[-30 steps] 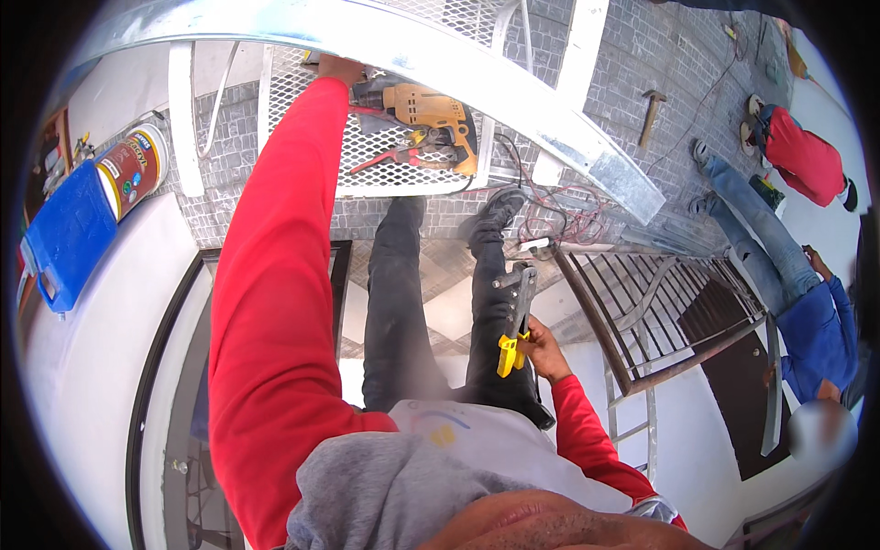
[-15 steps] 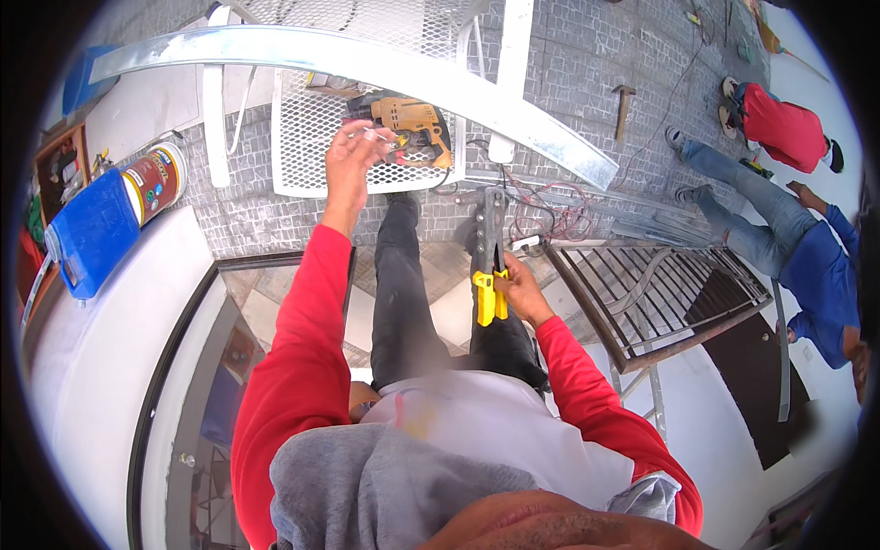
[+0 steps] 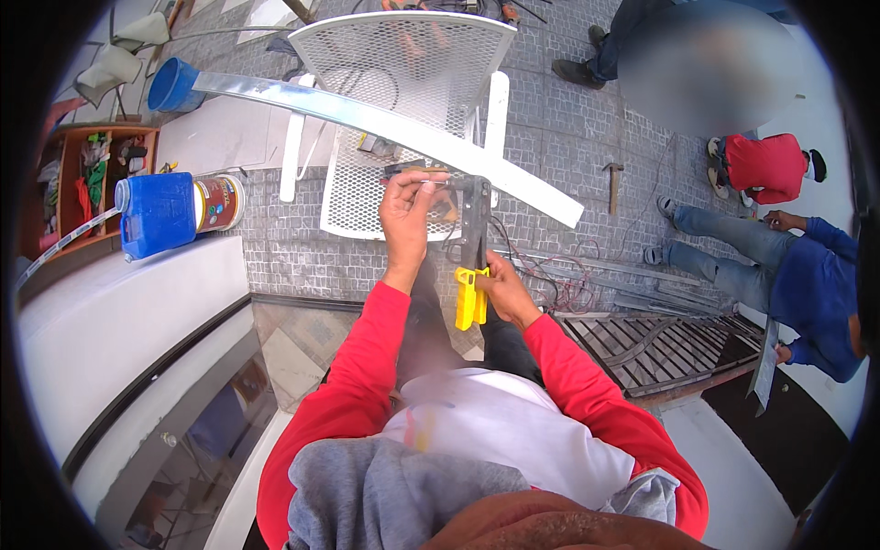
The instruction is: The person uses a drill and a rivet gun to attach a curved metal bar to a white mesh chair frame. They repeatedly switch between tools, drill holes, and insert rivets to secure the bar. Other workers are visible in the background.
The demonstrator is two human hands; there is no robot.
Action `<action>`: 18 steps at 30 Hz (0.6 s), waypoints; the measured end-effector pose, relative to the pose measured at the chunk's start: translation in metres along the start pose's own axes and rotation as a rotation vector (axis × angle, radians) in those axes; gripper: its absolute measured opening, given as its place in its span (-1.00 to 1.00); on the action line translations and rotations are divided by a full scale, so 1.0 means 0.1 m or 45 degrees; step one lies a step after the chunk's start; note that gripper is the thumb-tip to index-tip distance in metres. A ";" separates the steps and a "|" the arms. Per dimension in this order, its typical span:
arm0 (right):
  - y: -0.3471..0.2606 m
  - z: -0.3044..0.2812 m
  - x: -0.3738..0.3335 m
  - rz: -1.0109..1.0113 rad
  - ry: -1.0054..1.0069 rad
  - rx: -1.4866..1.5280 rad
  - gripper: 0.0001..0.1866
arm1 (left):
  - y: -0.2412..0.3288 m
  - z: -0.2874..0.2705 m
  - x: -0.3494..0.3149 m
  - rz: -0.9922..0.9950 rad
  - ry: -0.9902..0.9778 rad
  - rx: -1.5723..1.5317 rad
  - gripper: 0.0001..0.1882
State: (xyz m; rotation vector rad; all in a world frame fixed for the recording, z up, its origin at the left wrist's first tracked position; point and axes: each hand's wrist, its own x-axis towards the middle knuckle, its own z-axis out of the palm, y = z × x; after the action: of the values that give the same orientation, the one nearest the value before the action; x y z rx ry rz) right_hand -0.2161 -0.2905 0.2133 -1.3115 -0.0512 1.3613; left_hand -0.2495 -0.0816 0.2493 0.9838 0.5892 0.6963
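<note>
My right hand (image 3: 511, 291) is closed around one yellow handle of a hand riveter (image 3: 473, 234). The tool points away from me, its dark metal head uppermost and its yellow grips (image 3: 471, 298) nearest me. Beside that head, my left hand (image 3: 405, 220) pinches a small, thin, silvery pin that looks like a rivet. Its tip is close to the riveter's nose; I cannot tell whether they touch. Behind my left fingers, a yellow power drill (image 3: 444, 212) lies mostly hidden on the white mesh chair (image 3: 346, 197).
A long metal channel (image 3: 394, 124) lies across the chair's arms. A blue jug (image 3: 158, 215), a paint bucket (image 3: 220, 202) and a blue bucket (image 3: 172, 84) are at left. A hammer (image 3: 613, 188), cables (image 3: 573, 284) and a metal grille (image 3: 655, 353) lie right. Other people work at right.
My left hand has come right and closer to the riveter's head with the pin. The view has shifted, showing more of the chair. At right, another person has come into view at the top.
</note>
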 end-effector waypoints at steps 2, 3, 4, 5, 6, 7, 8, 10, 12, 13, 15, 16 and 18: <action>-0.10 0.03 -0.10 -0.040 0.005 0.045 -0.47 | 0.11 0.07 -0.05 0.113 -0.026 0.090 -0.87; -0.14 0.02 -0.16 -0.074 0.000 0.025 -0.47 | 0.18 0.09 -0.09 0.114 -0.047 0.158 -0.87; -0.17 0.02 -0.19 -0.183 -0.080 0.041 -0.47 | 0.23 0.12 -0.13 0.267 -0.084 0.269 -0.85; -0.20 0.02 -0.23 -0.163 -0.037 0.009 -0.48 | 0.29 0.15 -0.17 0.289 -0.068 0.397 -0.84; -0.22 0.02 -0.27 -0.265 -0.093 0.012 -0.49 | 0.36 0.17 -0.20 0.283 -0.052 0.459 -0.84; -0.24 0.02 -0.29 -0.211 -0.069 -0.049 -0.50 | 0.43 0.21 -0.23 0.310 -0.022 0.549 -0.82; -0.27 0.03 -0.31 -0.235 -0.068 -0.117 -0.51 | 0.50 0.23 -0.27 0.437 -0.010 0.766 -0.79; -0.30 0.07 -0.33 -0.297 -0.044 -0.157 -0.52 | 0.63 0.29 -0.32 0.395 -0.089 0.969 -0.64; -0.34 0.14 -0.34 -0.387 -0.035 -0.080 -0.53 | 0.73 0.40 -0.38 0.554 -0.291 0.880 -0.39; -0.37 0.19 -0.34 -0.434 -0.045 0.017 -0.53 | 0.74 0.49 -0.46 0.465 -0.293 0.811 -0.29; -0.44 0.28 -0.34 -0.525 -0.079 0.200 -0.52 | 0.77 0.57 -0.70 0.325 -0.346 0.679 -0.29; -0.47 0.33 -0.33 -0.560 -0.061 0.253 -0.53 | 0.78 0.58 -0.82 0.302 -0.386 0.882 -0.38; -0.54 0.39 -0.27 -0.700 -0.099 0.362 -0.53 | 0.81 0.55 -1.04 0.328 -0.538 1.386 -0.42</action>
State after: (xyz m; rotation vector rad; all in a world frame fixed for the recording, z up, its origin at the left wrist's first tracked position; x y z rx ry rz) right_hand -0.2158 -0.2674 0.2816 -0.9136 -0.2448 0.9069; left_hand -0.2975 -0.1592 0.3595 2.1853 0.4492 0.3268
